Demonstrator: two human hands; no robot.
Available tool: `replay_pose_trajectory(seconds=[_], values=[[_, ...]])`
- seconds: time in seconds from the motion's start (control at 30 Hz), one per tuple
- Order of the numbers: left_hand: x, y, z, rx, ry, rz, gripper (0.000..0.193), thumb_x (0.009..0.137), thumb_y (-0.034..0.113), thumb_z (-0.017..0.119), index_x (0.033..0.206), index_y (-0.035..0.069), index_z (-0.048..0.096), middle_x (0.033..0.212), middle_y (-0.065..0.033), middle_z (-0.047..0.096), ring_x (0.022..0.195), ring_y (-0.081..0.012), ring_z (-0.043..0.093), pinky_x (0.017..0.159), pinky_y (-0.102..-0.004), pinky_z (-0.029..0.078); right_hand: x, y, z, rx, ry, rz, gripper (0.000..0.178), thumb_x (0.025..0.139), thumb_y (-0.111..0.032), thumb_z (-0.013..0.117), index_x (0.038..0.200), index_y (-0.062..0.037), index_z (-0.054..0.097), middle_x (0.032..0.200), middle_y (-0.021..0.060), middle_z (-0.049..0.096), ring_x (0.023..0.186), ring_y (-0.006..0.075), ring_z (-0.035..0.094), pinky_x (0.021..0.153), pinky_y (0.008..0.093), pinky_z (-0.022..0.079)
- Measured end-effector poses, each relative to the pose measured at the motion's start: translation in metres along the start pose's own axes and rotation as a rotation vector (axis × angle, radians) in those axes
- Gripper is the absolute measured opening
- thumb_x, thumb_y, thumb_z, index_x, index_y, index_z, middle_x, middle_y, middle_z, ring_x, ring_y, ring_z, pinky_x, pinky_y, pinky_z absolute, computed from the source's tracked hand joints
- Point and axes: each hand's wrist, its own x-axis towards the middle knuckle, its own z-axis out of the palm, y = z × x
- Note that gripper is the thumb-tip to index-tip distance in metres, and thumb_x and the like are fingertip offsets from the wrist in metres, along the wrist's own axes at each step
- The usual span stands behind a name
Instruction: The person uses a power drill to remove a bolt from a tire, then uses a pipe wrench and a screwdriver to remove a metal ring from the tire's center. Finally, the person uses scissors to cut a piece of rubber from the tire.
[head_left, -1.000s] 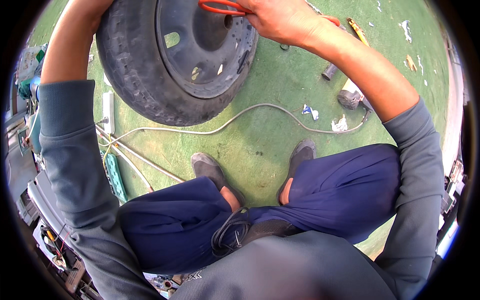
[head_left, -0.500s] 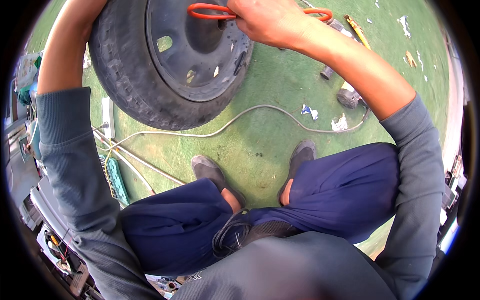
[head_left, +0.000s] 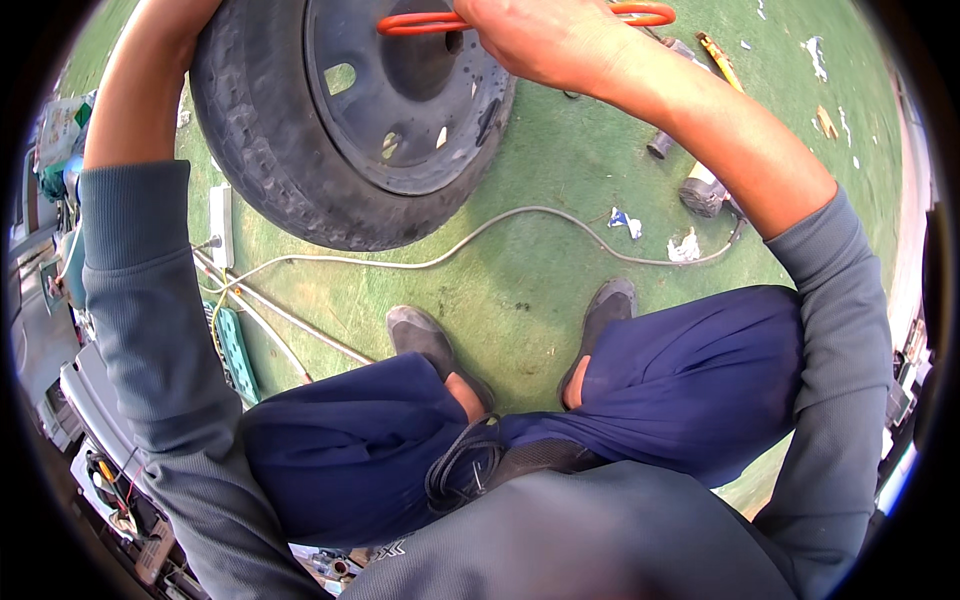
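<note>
A black tyre on a dark steel wheel (head_left: 345, 130) stands tilted in front of me at the upper left. My right hand (head_left: 545, 40) is closed over the wheel's face, gripping the middle of a red-orange looped handle (head_left: 420, 23). One loop sticks out left of the fist, the other to its right. What the handle joins to is hidden by the hand or beyond the top edge. On the wheel's left side my left forearm (head_left: 135, 110) reaches up past the tyre. The left hand itself is outside the picture.
A grey cable (head_left: 440, 260) winds across the green floor to a corded power tool (head_left: 703, 190). A yellow-handled tool (head_left: 718, 58) lies farther off. Left are a white power strip (head_left: 220, 228), a green rack-like piece (head_left: 235, 355) and thin rods (head_left: 300, 320). Paper scraps (head_left: 685, 246) lie right.
The wheel and floor objects appear slightly higher and farther right, as the whole view has shifted a little. My right hand keeps its grip on the red-orange looped handle.
</note>
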Motion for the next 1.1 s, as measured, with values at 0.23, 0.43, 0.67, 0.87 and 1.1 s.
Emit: replay_pose_trajectory(seconds=[0.23,0.43,0.67,0.87,1.1], values=[[0.041,-0.090,-0.085,-0.174,0.020,-0.063,0.055,0.096,0.029,0.071,0.132,-0.013,0.063,0.128,-0.0226,0.068,0.105,-0.0242,0.071,0.094,-0.0317,0.055,0.018,-0.015,0.023,-0.177,0.088,-0.304,0.028,0.086,-0.009,0.061,0.107,-0.0079,0.078,0.097,0.0251,0.074,0.095,0.0404,0.073,0.084,0.0504,0.058],[0.030,-0.029,-0.046,-0.233,-0.043,-0.257,0.054,0.096,0.029,0.070,0.129,-0.013,0.065,0.131,-0.0238,0.067,0.110,-0.0243,0.069,0.097,-0.0322,0.054,0.025,0.012,0.037,-0.376,0.224,-0.364,0.019,0.084,-0.009,0.061,0.095,-0.0017,0.075,0.093,0.0241,0.073,0.093,0.0425,0.072,0.081,0.0518,0.058],[-0.007,0.001,-0.055,0.056,0.036,-0.022,0.056,0.096,0.028,0.070,0.132,-0.014,0.063,0.135,-0.0247,0.064,0.111,-0.0257,0.069,0.098,-0.0331,0.054,0.045,-0.027,0.020,-0.242,0.056,-0.181,0.018,0.081,-0.010,0.065,0.093,-0.0021,0.076,0.088,0.0236,0.073,0.087,0.0418,0.073,0.076,0.0508,0.058],[-0.009,-0.017,-0.039,0.049,0.104,-0.003,0.059,0.094,0.028,0.073,0.133,-0.015,0.061,0.160,-0.0276,0.042,0.129,-0.0301,0.061,0.107,-0.0350,0.048,0.032,-0.031,0.017,-0.113,-0.067,-0.003,0.029,0.083,-0.015,0.065,0.108,-0.0131,0.081,0.098,0.0238,0.075,0.092,0.0392,0.074,0.082,0.0482,0.059],[-0.028,-0.022,-0.027,0.109,0.186,0.007,0.060,0.091,0.030,0.075,0.134,-0.012,0.063,0.162,-0.0273,0.039,0.139,-0.0320,0.052,0.115,-0.0357,0.041,0.042,-0.010,0.035,0.218,-0.215,0.025,0.030,0.087,-0.021,0.067,0.112,-0.0087,0.079,0.103,0.0215,0.076,0.095,0.0372,0.074,0.084,0.0456,0.057]])
